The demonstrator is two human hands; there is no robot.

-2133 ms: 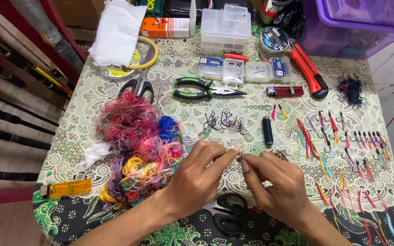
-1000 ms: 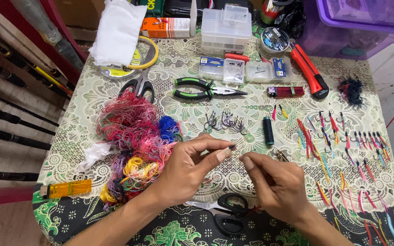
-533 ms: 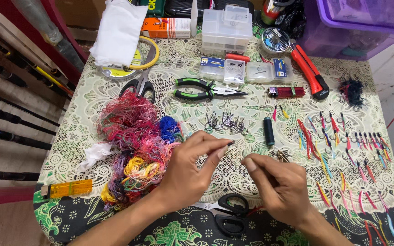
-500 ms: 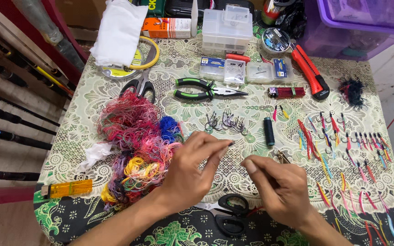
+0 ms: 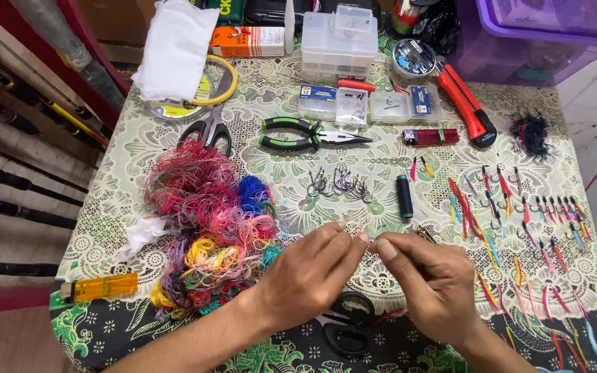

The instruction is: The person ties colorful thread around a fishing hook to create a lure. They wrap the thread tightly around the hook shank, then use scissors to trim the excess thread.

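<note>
My left hand (image 5: 309,273) and my right hand (image 5: 430,283) meet over the middle of the lace-covered table (image 5: 126,186). Their thumbs and forefingers pinch together at one spot on a tiny item that is too small to make out. A heap of coloured thread (image 5: 209,228) lies just left of my left hand. Beyond the hands sit a cluster of bare hooks (image 5: 338,184) and a dark thread spool (image 5: 404,195). Black scissors (image 5: 347,331) lie partly under my wrists.
Rows of dressed hooks with coloured tails (image 5: 519,214) cover the right side. Green-handled pliers (image 5: 298,135), a red utility knife (image 5: 468,103), small clear boxes (image 5: 340,38), a white cloth (image 5: 174,48) and an orange lighter (image 5: 101,287) lie around. Fishing rods (image 5: 15,200) lean at the left.
My hands were a little apart half a second ago. They have drawn together so that the fingertips now touch; nothing else on the table has moved.
</note>
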